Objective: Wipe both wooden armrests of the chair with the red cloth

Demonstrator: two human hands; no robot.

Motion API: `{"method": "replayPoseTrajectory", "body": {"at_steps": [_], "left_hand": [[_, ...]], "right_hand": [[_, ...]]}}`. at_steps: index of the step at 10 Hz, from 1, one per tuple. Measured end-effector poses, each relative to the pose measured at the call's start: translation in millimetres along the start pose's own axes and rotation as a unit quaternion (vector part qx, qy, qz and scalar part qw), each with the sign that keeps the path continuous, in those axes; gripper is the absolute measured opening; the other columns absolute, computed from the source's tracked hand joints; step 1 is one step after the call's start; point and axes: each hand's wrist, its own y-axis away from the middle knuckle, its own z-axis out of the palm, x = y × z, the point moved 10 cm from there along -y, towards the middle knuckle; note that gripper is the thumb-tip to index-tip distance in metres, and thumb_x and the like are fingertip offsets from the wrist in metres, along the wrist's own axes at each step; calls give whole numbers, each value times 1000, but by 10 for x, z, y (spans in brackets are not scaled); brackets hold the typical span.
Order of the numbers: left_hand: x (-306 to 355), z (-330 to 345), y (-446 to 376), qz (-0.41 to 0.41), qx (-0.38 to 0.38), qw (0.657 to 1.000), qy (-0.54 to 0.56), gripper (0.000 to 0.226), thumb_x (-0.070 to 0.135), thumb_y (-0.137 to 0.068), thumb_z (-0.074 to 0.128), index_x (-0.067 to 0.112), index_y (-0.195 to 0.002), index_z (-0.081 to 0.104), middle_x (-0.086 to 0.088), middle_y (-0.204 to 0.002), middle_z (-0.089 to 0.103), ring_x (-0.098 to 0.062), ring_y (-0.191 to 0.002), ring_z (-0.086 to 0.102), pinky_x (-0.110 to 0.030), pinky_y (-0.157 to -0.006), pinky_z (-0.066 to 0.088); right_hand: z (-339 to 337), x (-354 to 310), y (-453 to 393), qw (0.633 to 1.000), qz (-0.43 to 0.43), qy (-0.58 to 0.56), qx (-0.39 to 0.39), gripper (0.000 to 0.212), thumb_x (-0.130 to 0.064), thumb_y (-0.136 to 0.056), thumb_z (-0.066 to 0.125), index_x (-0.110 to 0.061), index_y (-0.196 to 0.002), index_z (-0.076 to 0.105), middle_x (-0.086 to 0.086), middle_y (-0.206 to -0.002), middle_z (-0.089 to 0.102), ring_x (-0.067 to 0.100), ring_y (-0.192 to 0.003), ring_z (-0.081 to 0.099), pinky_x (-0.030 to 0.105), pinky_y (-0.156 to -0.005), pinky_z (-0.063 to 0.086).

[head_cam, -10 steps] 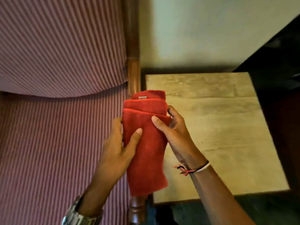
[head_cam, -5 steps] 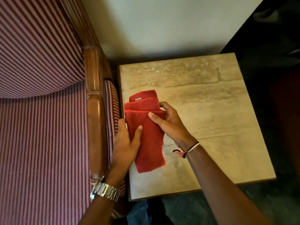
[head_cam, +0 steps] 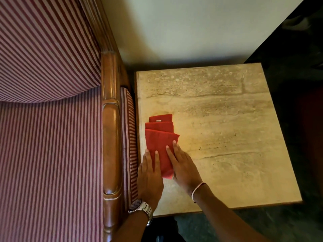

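Observation:
The folded red cloth [head_cam: 160, 137] lies flat on the stone side table [head_cam: 227, 137], near its left edge. My left hand [head_cam: 150, 173], with a metal watch on the wrist, rests palm down on the cloth's lower left part. My right hand [head_cam: 183, 165] lies palm down on its lower right part, fingertips on the fabric. Neither hand curls around the cloth. The chair's wooden armrest [head_cam: 111, 145] runs front to back just left of the table, about a hand's width from my left hand. The other armrest is out of view.
The chair's striped red seat [head_cam: 52, 163] and backrest [head_cam: 43, 49] fill the left side. A striped side panel [head_cam: 130, 137] sits between armrest and table. A pale wall [head_cam: 174, 28] stands behind, and dark floor lies to the right and front.
The cloth has come down from in front of the armrest onto the table. Both hands went from gripping it to lying flat on it.

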Motion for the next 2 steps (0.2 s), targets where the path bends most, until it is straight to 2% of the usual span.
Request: {"method": "replayPoseTrajectory", "body": {"at_steps": [1, 2], "left_hand": [[-49, -5, -51, -17, -44, 999, -12, 77, 35, -106, 38, 16, -162, -12, -19, -172, -12, -33, -161, -2, -43, -132, 13], [-5, -193, -101, -21, -105, 994, -16, 86, 40, -102, 47, 16, -163, -9, -19, -172, -9, -32, -161, -1, -44, -131, 14]], "right_hand": [[28, -46, -56, 999, 18, 8, -47, 99, -44, -96, 64, -18, -163, -4, 18, -171, -12, 32, -161, 0, 42, -132, 17], [-145, -77, -156, 991, 35, 39, -121, 95, -34, -98, 64, -15, -164, -3, 23, -171, -11, 36, -161, 6, 43, -130, 23]]}}
